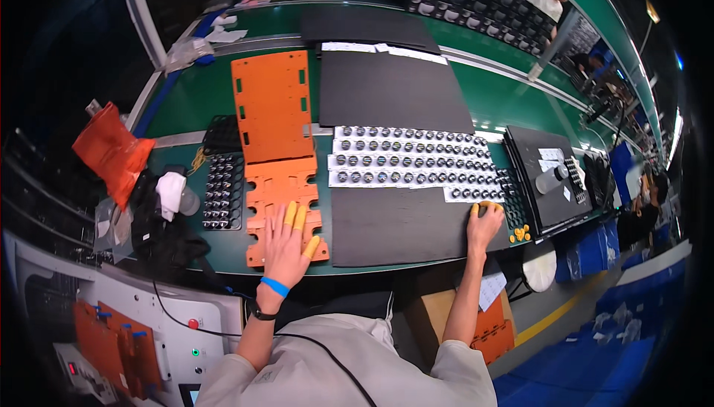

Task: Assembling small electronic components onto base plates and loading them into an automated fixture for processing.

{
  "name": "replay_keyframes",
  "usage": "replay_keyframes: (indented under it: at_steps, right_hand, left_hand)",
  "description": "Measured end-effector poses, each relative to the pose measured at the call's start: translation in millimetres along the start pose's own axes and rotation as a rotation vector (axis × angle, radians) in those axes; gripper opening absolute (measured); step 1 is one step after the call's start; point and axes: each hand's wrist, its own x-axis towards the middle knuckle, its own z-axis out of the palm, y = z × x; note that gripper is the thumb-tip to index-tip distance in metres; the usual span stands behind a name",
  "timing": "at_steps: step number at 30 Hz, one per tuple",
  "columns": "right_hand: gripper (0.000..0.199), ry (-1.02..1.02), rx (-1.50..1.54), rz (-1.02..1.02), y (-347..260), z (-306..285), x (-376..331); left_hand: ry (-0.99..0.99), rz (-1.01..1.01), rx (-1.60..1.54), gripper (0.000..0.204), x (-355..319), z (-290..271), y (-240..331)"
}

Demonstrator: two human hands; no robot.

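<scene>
My left hand (288, 247), with yellow finger cots and a blue wristband, lies flat and open on an orange cut-out jig plate (286, 187) near the bench's front edge. My right hand (484, 226), also wearing yellow cots, rests at the right end of a black foam mat (398, 225), its fingertips touching the end of the lowest white strip (416, 178) of small round metal parts. Whether it pinches a part is not visible. Three such strips of parts lie in rows just beyond the mat.
A larger orange plate (271, 102) and another black mat (390, 91) lie farther back. A black tray of round parts (223, 191) sits left of the jig. A black tray with a bottle (554, 176) stands right. An orange bag (111, 150) hangs far left.
</scene>
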Motion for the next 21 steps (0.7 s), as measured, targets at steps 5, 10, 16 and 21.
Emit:
replay_keyframes:
  at_steps: [5, 10, 16, 21]
  right_hand:
    - [0.025, 0.086, 0.088, -0.016, -12, -4, -2]
    - [0.017, 0.164, 0.425, -0.103, -52, -17, -5]
    - [0.031, -0.056, 0.713, -0.465, -179, 6, 43]
    - [0.046, -0.189, 0.663, -0.523, -281, 62, 128]
  left_hand:
    - [-0.017, -0.002, 0.047, 0.065, -1, 4, -4]
    - [-0.045, 0.003, 0.007, 0.067, -1, -3, -4]
    - [-0.104, -0.062, -0.101, 0.077, 9, -27, -15]
    - [-0.143, -0.092, -0.074, 0.082, 6, -39, -32]
